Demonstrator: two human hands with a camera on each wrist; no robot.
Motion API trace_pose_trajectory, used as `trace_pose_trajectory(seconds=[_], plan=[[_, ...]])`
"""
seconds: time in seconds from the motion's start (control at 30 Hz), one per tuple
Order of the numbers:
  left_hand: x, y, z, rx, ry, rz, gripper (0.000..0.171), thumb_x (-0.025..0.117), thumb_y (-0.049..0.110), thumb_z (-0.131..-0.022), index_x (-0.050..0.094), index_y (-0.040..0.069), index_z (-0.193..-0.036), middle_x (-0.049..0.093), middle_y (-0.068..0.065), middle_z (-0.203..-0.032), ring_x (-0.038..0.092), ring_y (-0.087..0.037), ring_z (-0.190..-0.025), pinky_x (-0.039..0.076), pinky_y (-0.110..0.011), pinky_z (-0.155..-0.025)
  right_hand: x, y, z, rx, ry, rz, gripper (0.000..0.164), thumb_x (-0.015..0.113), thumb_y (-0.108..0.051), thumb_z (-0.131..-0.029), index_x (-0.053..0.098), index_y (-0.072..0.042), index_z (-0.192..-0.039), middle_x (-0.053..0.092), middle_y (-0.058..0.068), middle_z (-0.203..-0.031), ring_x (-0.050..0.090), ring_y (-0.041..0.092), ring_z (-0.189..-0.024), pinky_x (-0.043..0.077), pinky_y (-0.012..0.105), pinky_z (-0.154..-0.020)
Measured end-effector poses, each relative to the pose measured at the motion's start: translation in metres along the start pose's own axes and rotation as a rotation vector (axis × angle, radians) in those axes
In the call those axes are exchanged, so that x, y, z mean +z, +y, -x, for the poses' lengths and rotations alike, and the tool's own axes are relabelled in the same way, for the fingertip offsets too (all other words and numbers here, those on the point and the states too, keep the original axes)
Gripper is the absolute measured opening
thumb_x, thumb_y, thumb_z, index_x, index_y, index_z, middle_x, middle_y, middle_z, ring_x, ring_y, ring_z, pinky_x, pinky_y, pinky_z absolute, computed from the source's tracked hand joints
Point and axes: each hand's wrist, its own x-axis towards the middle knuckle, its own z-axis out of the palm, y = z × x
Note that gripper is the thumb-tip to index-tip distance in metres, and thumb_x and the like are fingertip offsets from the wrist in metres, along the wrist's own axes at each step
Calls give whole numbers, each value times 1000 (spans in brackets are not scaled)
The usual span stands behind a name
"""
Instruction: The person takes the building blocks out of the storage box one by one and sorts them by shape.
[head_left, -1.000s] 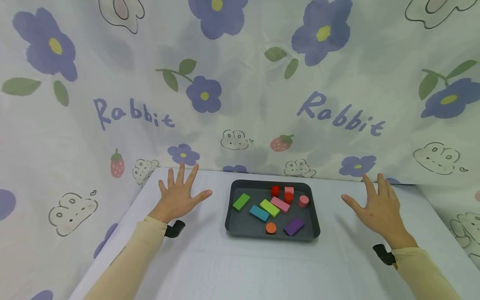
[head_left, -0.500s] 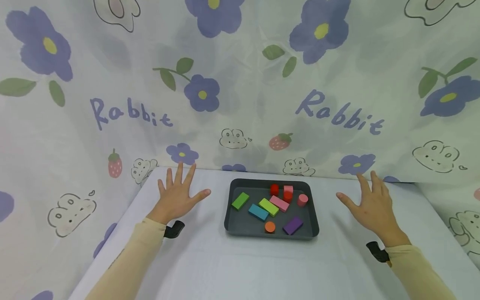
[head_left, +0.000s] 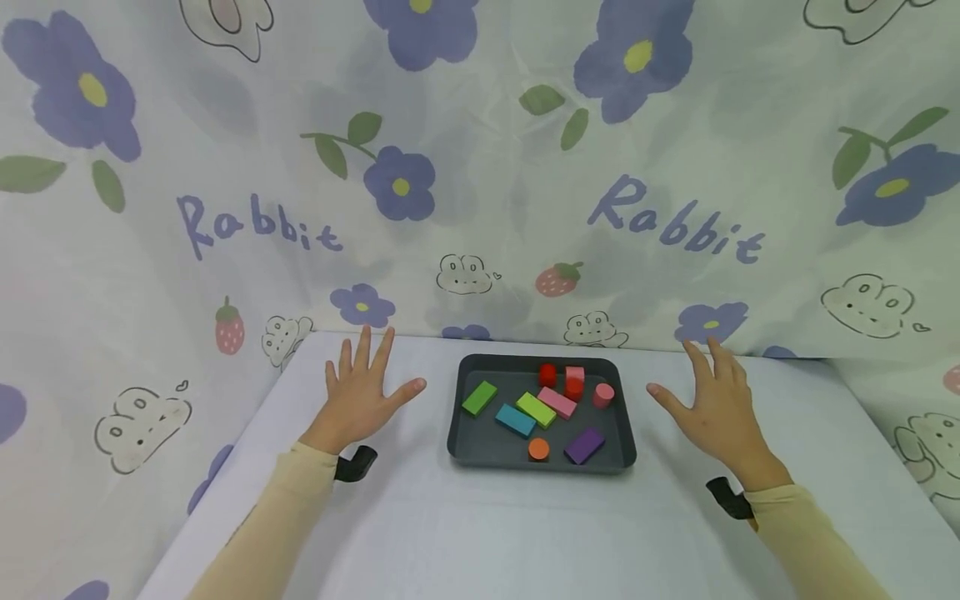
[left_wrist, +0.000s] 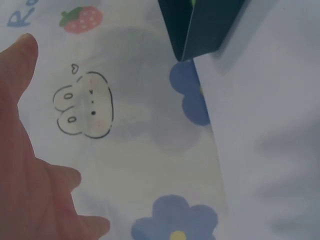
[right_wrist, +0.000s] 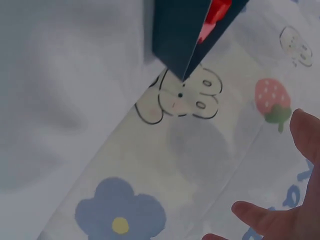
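Observation:
Between the two hands, a dark grey tray sits on the white table and carries several coloured blocks. Among them are a green block, a blue block, a yellow-green block, a purple block and an orange round block. Toward the back right lie a pink block, a pink cylinder and some red pieces. My left hand hovers left of the tray, fingers spread, holding nothing. My right hand hovers to its right, fingers apart, also holding nothing.
A white cloth backdrop printed with flowers, rabbits and strawberries rises behind the table. The white tabletop extends in front of the tray and to both sides. Each wrist wears a small black camera mount.
My right hand has moved left, nearer to the tray. The left hand has stayed almost where it was. The head view has shifted slightly; the tray and blocks keep their arrangement.

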Motion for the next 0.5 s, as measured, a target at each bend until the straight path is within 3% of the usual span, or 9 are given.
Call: trace_pose_trajectory(seconds=[0.27, 0.5], plan=[[13, 9, 3, 15, 8, 65, 98, 51, 67, -95, 6, 13, -163, -4, -25, -166, -7, -53, -148, -3, -78, -109, 17, -22, 1, -52, -11, -63, 82, 73, -45, -91, 38, 1, -150, 22, 33, -157, 22, 61, -136, 22, 80, -102], [27, 16, 7, 12, -8, 152, 96, 53, 62, -96, 7, 10, -163, -3, -25, -166, -4, -52, -149, -3, -77, -110, 33, -39, 2, -44, -57, -102, 81, 73, -43, -91, 39, 0, -151, 25, 31, -157, 24, 57, -138, 27, 77, -104]])
